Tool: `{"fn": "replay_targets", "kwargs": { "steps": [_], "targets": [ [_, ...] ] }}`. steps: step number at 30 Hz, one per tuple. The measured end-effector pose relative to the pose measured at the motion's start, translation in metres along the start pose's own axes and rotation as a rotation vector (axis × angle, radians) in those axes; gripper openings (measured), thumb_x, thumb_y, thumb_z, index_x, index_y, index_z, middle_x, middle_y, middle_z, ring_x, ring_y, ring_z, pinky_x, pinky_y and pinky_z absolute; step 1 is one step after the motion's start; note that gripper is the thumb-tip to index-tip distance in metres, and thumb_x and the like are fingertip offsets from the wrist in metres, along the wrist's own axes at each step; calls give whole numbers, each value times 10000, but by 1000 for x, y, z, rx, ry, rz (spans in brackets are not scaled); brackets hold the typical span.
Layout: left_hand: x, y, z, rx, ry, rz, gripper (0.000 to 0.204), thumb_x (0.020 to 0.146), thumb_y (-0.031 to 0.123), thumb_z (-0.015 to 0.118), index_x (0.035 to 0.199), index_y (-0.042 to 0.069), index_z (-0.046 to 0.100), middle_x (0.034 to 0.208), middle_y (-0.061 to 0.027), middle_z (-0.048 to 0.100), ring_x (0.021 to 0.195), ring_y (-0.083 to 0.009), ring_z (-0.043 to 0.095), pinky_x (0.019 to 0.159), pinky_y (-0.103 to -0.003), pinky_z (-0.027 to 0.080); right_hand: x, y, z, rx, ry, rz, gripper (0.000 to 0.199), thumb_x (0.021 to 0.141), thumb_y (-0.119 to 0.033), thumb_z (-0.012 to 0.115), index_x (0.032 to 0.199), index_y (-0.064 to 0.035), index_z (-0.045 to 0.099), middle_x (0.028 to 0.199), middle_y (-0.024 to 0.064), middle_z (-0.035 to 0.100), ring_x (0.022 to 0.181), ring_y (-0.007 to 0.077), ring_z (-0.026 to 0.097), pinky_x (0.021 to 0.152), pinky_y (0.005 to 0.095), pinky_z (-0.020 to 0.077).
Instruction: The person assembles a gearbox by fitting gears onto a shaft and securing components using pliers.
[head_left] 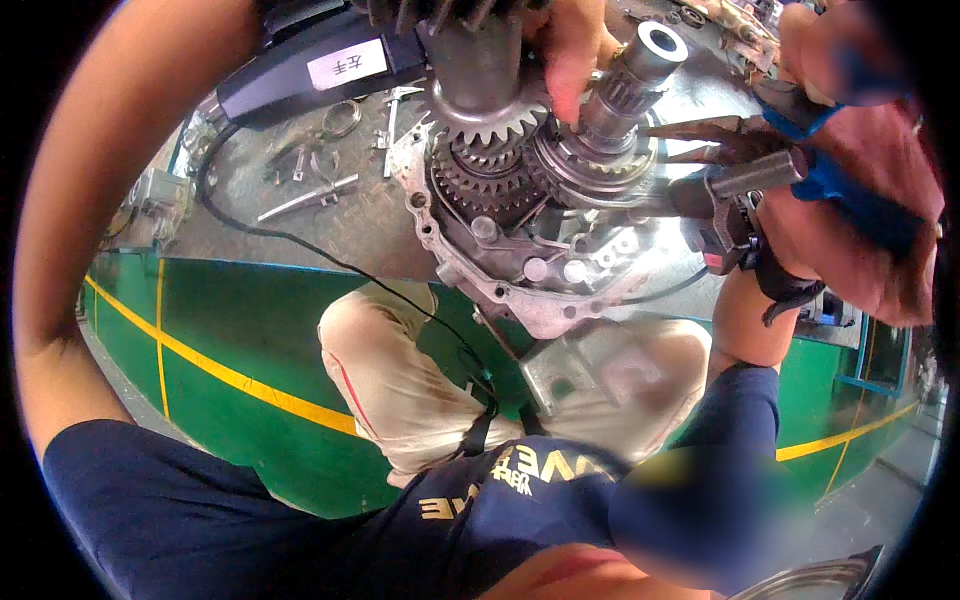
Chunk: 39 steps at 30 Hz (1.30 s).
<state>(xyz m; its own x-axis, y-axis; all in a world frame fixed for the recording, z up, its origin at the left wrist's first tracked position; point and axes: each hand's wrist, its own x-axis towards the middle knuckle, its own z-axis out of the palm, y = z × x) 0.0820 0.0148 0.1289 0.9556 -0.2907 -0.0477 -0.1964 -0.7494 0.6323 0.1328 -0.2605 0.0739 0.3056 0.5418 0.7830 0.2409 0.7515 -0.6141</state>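
Observation:
My left hand (pixel 572 55) reaches in at the top, partly hidden behind a large gear shaft (pixel 478 75). One finger points down beside the splined shaft (pixel 612 105), its tip near the collar; its other fingers are mostly hidden, and what they grip does not show. At the right, my right hand (pixel 865 235) is closed around blue-handled pliers (pixel 700 138). The plier jaws lie close to the rings (pixel 595 165) around the splined shaft; I cannot tell if they touch. Both shafts stand in an open metal gearbox housing (pixel 487 288), with smaller gears (pixel 485 185) between its walls.
A grey metal rod end (pixel 760 175) sticks out beside my right hand. A black labelled device (pixel 325 75) trails a cable (pixel 300 240) across the metal workbench (pixel 262 190). Small metal parts (pixel 310 198) lie at left. Below is green floor with yellow lines (pixel 230 375).

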Motion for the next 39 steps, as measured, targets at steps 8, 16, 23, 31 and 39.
{"fn": "replay_targets", "kwargs": {
  "steps": [8, 16, 23, 31, 39],
  "targets": [
    [-1, 5, 7, 4, -13, 11, 539, 976, 231, 613, 1450, -2, 507, 1426, -183, 600, 1255, -323, 593, 1105, -425, 405, 7, 6, 1, 36, -51, 15, 801, 904, -326, 592, 1548, 60, 314, 1428, 227, 548, 1183, 292, 630, 960, 416, 563],
    [-8, 9, 10, -1, -5, 6, 524, 976, 232, 615, 1433, -6, 522, 1418, -177, 607, 1254, -313, 593, 1105, -417, 405, 16, 12, 4, 63, -112, 49, 802, 907, -347, 615, 1539, 59, 333, 1423, 220, 557, 1181, 286, 633, 965, 414, 558],
    [-15, 10, 20, 11, 5, 7, 511, 976, 232, 617, 1419, -9, 534, 1411, -172, 613, 1253, -303, 593, 1105, -411, 405, 21, 19, 8, 90, -177, 78, 804, 910, -366, 636, 1530, 58, 350, 1418, 215, 566, 1179, 281, 636, 969, 413, 555],
    [-4, 33, 20, 23, -34, 7, 497, 976, 233, 619, 1402, -13, 548, 1403, -166, 620, 1252, -293, 593, 1104, -404, 405, 42, 10, -8, 110, -259, 147, 806, 914, -387, 659, 1521, 57, 369, 1413, 208, 575, 1178, 275, 639, 974, 412, 551],
    [-7, 41, 26, 24, -104, -28, 484, 976, 233, 622, 1386, -17, 562, 1395, -160, 627, 1252, -282, 593, 1104, -396, 405, 52, 5, -10, 117, -342, 286, 810, 917, -409, 682, 1511, 56, 388, 1408, 202, 584, 1176, 269, 642, 979, 411, 546]
  ]
}}
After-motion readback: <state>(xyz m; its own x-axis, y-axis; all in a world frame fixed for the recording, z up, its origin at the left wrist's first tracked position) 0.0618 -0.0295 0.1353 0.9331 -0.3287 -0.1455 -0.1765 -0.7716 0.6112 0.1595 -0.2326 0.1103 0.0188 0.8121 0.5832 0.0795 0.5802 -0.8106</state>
